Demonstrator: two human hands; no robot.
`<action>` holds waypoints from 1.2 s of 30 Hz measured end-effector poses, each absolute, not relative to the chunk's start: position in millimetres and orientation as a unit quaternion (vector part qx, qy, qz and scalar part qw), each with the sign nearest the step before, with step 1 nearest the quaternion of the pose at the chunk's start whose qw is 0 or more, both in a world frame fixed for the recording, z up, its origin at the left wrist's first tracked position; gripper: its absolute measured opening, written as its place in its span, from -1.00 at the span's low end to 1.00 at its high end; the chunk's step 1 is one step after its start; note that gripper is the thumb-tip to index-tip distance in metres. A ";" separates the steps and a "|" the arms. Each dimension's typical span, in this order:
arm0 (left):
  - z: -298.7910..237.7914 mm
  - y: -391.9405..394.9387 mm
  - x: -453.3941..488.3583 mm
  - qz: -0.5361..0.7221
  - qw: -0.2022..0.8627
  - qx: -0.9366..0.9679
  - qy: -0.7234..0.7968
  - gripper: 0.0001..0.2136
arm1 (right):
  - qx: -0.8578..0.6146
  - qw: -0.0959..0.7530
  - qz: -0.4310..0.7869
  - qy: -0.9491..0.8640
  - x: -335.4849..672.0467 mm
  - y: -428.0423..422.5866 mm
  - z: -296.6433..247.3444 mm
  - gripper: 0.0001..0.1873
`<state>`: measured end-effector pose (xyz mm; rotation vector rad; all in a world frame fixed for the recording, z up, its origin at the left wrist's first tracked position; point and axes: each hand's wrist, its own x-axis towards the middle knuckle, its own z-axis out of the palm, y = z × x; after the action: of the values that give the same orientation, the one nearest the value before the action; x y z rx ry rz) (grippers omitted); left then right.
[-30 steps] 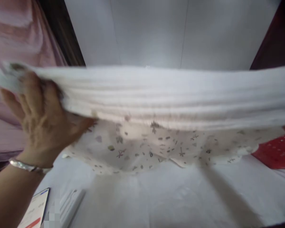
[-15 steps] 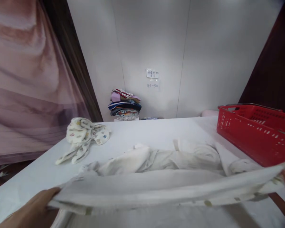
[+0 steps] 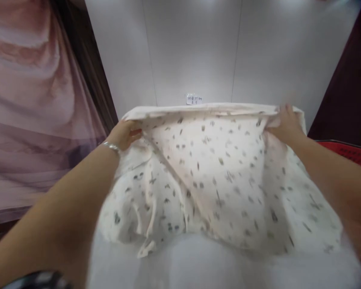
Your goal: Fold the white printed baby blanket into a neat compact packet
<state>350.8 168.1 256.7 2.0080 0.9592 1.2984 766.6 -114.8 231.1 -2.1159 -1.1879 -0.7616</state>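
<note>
1. When compared with half a second ago in head view, holding the printed white cloth (image 3: 216,172) higher, before the wall (image 3: 192,52), showing the patterned face; probably better spread.
2. Gripping the upper-left corner in the left hand (image 3: 124,134), curled nearly closed, reaching forward.
3. Clasping the upper-right edge in the right hand (image 3: 290,125), likewise curled, slightly blurred.

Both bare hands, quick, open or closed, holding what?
Left hand: closed, holding white printed cloth by its top edge.
Right hand: closed, holding the same edge.
</note>
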 end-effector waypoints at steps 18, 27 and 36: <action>16.0 46.6 282.7 0.200 0.239 0.793 0.524 -0.75 | -0.780 0.556 0.158 -0.238 645.4 -286.6 -35.0 -0.62; -4.3 64.9 299.1 0.253 0.561 0.511 0.600 -0.87 | -0.621 0.667 0.413 -0.004 668.9 -279.6 -40.5 -0.70; 21.8 63.7 339.6 0.318 0.520 0.576 0.545 -0.86 | -0.555 0.720 0.415 -0.041 678.4 -198.8 -39.8 -0.81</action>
<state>339.6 63.7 21.8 1.3800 1.3066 0.7636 678.4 -198.8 -39.8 -1.2268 -0.0904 0.9182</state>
